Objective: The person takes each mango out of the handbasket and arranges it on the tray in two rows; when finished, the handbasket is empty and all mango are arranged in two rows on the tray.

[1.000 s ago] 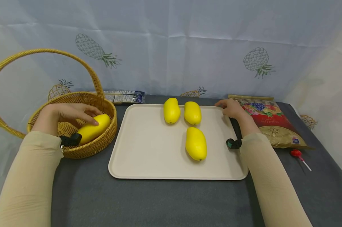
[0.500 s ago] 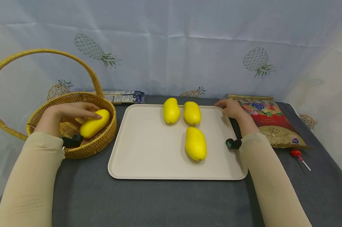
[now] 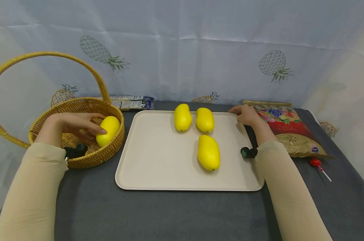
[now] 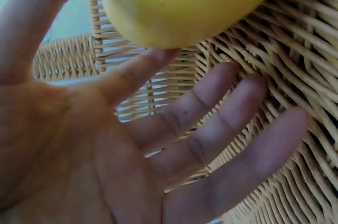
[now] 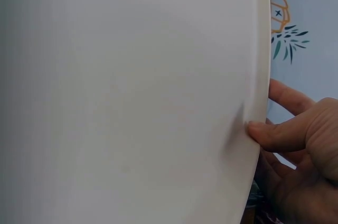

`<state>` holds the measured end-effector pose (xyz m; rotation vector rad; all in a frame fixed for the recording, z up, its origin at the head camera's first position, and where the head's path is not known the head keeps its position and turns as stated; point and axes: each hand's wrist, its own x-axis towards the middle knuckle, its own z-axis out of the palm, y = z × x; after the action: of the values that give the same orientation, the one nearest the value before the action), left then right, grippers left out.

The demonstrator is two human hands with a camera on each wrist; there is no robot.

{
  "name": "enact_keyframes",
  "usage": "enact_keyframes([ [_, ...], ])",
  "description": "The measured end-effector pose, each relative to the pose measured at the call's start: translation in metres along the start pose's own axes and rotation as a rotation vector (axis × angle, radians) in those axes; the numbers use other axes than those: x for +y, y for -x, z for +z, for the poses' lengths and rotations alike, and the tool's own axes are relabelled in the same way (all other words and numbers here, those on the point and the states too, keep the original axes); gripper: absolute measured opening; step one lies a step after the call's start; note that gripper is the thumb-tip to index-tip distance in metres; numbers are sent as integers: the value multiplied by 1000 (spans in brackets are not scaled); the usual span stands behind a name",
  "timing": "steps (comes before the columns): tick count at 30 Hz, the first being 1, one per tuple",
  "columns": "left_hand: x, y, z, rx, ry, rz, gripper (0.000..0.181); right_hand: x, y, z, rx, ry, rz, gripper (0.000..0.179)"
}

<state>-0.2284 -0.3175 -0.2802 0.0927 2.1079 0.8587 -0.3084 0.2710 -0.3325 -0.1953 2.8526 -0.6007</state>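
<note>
In the head view a yellow mango [image 3: 109, 130] lies against the right inner wall of the wicker basket [image 3: 91, 162]. My left hand [image 3: 74, 124] reaches into that basket. In the left wrist view its fingers are spread and loosely bent below the mango [image 4: 185, 7], with one fingertip at the fruit's edge; the thumb tip is out of frame. My right hand [image 3: 248, 115] holds the beige tray [image 3: 158, 150] at its far right corner. The right wrist view shows the thumb on the tray's rim [image 5: 261, 76] and the other fingers outside it. Three more mangoes [image 3: 208, 153] rest on the tray.
A red and gold candy bag [image 3: 290, 130] lies right of the tray, beside my right forearm. Nearer is a red lollipop [image 3: 316, 163]. A plastic packet [image 3: 132, 102] lies behind the basket, whose tall handle [image 3: 49, 53] arches over it. A pineapple-print cloth [image 3: 182, 50] hangs behind.
In the basket the mango has moved right to the wall and turned more upright, and my left hand's grasp on it has loosened. My right hand and the tray have stayed put.
</note>
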Motion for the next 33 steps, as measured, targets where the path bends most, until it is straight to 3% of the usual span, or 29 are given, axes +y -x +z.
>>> enact_keyframes([
  [7,4,-5,2,-11,37,22,103,1,0,0,5,0,0,56],
  [15,0,-3,0,-17,53,76,93,2,-1,1,5,-7,-6,57],
  [22,1,-2,1,95,30,97,86,1,-1,2,8,-8,-9,56],
  [26,4,9,-2,145,-2,169,86,1,-1,3,8,-6,-10,56],
  [33,36,36,-5,327,-180,312,63,2,-2,1,8,-1,-15,57],
])
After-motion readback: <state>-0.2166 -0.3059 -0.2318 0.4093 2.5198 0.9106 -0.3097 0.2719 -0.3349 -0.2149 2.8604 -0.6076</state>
